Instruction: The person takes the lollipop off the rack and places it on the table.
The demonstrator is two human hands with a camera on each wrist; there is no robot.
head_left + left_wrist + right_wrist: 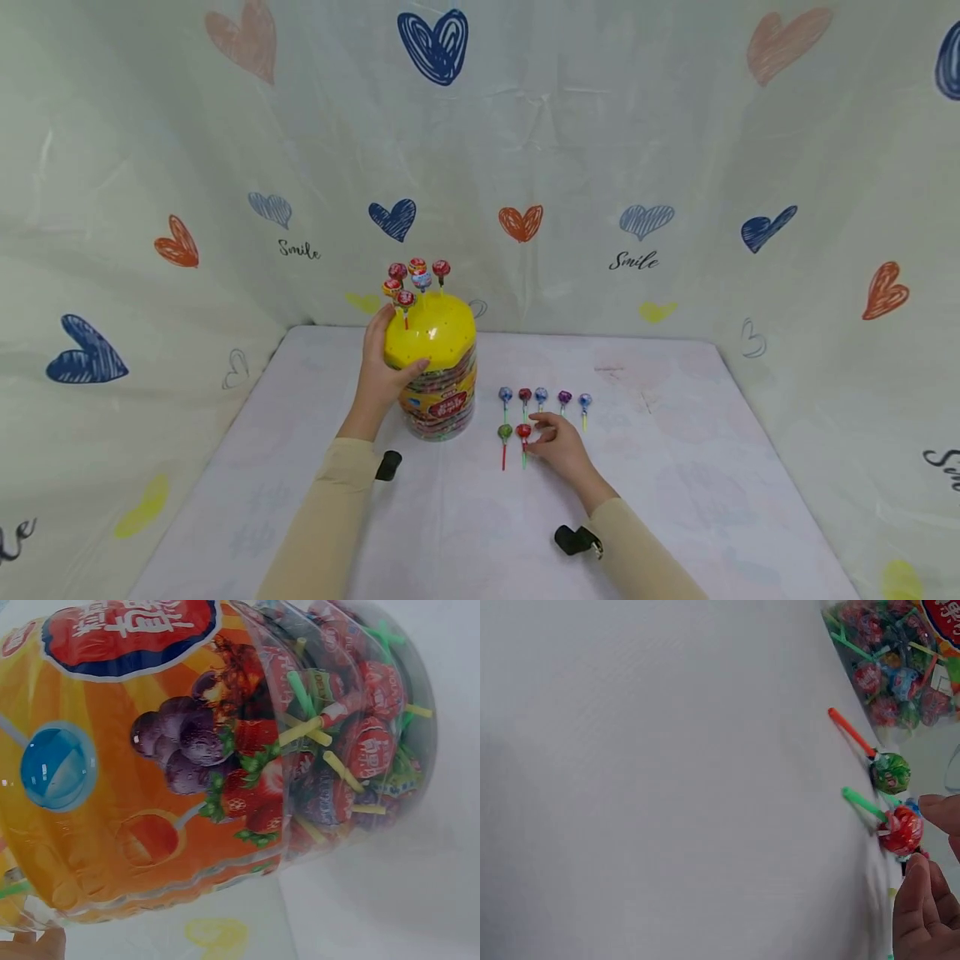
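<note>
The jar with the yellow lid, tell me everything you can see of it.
The jar looks like clear, ridged plastic, with wrapped candies showing inside. Its orange-yellow label carries white lettering on red and printed grapes and strawberries. The shiny yellow lid is on, dotted with small marks; several lollipops stand in it, mostly toward the back and left. It stands upright on the white table. The left hand's grip spans the lid's left edge.

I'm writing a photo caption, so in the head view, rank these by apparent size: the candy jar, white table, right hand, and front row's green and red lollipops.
1. White table
2. Candy jar
3. Right hand
4. Green lollipop and red lollipop: too alike to rank.
</note>
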